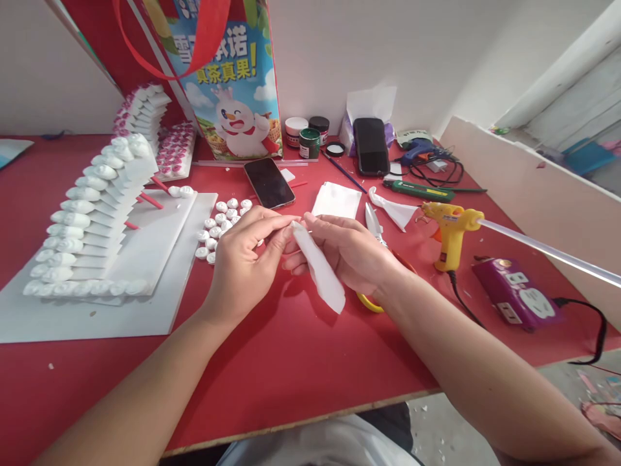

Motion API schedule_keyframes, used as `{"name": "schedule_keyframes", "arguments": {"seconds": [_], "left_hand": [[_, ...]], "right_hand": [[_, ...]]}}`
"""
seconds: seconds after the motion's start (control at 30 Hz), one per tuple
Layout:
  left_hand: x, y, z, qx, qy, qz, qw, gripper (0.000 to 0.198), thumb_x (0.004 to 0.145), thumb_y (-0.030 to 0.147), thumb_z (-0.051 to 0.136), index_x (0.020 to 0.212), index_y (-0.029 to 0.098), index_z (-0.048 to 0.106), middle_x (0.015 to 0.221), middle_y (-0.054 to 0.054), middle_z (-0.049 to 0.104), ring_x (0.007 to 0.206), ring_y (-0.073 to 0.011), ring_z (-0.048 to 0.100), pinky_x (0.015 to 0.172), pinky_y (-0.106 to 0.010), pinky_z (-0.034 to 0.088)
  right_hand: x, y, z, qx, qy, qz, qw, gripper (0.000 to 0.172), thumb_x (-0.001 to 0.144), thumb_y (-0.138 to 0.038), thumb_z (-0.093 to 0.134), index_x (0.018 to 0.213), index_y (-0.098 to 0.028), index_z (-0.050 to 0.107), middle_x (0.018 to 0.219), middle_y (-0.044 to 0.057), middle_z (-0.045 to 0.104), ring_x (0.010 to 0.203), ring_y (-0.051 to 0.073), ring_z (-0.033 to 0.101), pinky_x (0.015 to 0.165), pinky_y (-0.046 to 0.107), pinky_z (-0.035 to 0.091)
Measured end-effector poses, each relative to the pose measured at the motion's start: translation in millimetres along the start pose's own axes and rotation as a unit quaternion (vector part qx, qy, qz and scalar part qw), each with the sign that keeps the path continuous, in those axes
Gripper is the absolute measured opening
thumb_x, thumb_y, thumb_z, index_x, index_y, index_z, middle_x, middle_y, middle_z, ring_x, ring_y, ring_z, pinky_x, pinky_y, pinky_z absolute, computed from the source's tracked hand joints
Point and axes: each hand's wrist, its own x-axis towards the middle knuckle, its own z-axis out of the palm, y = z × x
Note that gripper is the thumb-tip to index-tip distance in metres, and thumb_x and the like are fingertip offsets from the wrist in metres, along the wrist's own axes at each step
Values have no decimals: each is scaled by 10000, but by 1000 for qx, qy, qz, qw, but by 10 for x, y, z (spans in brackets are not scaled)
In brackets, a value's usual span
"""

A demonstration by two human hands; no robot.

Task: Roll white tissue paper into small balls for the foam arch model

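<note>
Both the left hand [245,255] and right hand [347,249] pinch the far end of a white strip [320,268], whose long axis slants near-right.

Bright red right across the table [291,362]. Plain white on the strip [320,272], white again on the board [97,317] and the caps [218,223]. Over to the glue gun [451,233]: yellow, with a black cord. Purple on the power bar [514,294], white at its sockets. Up on the bag [233,84]: blue sky, white clouds, white cartoon figure in a red scarf, red handles. Glossy black on the phone [269,182]. Dark green on one jar [309,142]. Yellow handle on the scissors [371,304].
</note>
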Motion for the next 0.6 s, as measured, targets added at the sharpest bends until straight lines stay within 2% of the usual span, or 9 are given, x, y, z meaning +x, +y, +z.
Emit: {"name": "schedule_keyframes", "arguments": {"seconds": [0.17, 0.3, 0.43, 0.6], "left_hand": [[5, 0, -5, -43, -5, -40, 998, 164, 971, 197, 632, 1002, 219, 792, 925, -36, 740, 884, -173, 669, 799, -299, 556], [10, 16, -19, -85, -15, -76, 993, 150, 960, 201, 649, 999, 208, 794, 945, -39, 747, 899, -172, 682, 811, -294, 566], [3, 38, -2, -74, -7, -69, 995, 131, 954, 196, 658, 979, 198, 787, 929, -45, 750, 898, -179, 693, 825, -310, 577], [-34, 49, 57, 26, 13, 25, 999, 171, 986, 174, 608, 1014, 188, 776, 895, -52, 726, 838, -165, 685, 758, -291, 565]], "right_hand": [[12, 15, -19, -9, 16, -15, 1000, 344, 709, -375, 921, 774, -155, 665, 758, 14, 703, 564, 94, 567, 486, 221, 487], [16, 8, -25, -24, 29, -26, 999, 413, 602, -379, 973, 755, -167, 654, 654, -33, 636, 546, 87, 523, 495, 228, 457], [14, 42, 10, -79, 71, -90, 990, 341, 642, -328, 935, 732, -158, 653, 620, -32, 645, 535, 77, 527, 531, 224, 432], [-3, 124, 100, -182, 161, -179, 953, 170, 726, -177, 803, 708, -169, 634, 620, -30, 658, 549, 82, 545, 522, 216, 403]]}}
